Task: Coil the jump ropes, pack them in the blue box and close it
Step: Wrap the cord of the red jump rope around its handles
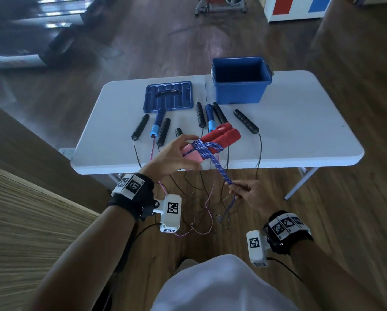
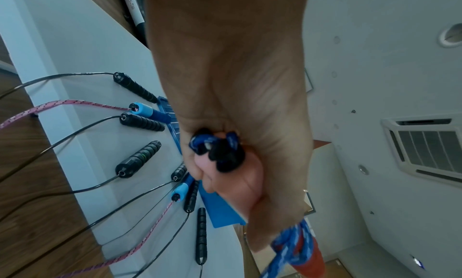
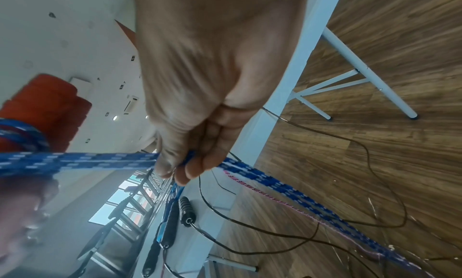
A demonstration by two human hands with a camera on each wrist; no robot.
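Two red handles [image 1: 220,136] clamped side by side in the left grip [image 1: 176,154], fingers curled round the pink ends so the pair stayed square as one core for winding. Several turns of blue braided rope [image 1: 207,149] already laid round the handles just beyond that grip. Next stretch of rope pinched between thumb and fingers of the right grip [image 1: 247,193], held lower and nearer the body than the left grip, so the line ran taut and the coming turn would likely seat tight. Slack tail left hanging below the right grip toward the floor. Beyond both grips, on the bench [image 1: 300,131]: black handles [image 1: 141,126] and blue handles [image 1: 157,122] set in a row near the front edge, thin cords and a pink cord draped over it, probably to keep each rope apart until its turn. Farther off, blue box [image 1: 241,80] standing open past the right grip, lid [image 1: 169,95] flat past the left, ready for packing. Coiling judged barely begun.
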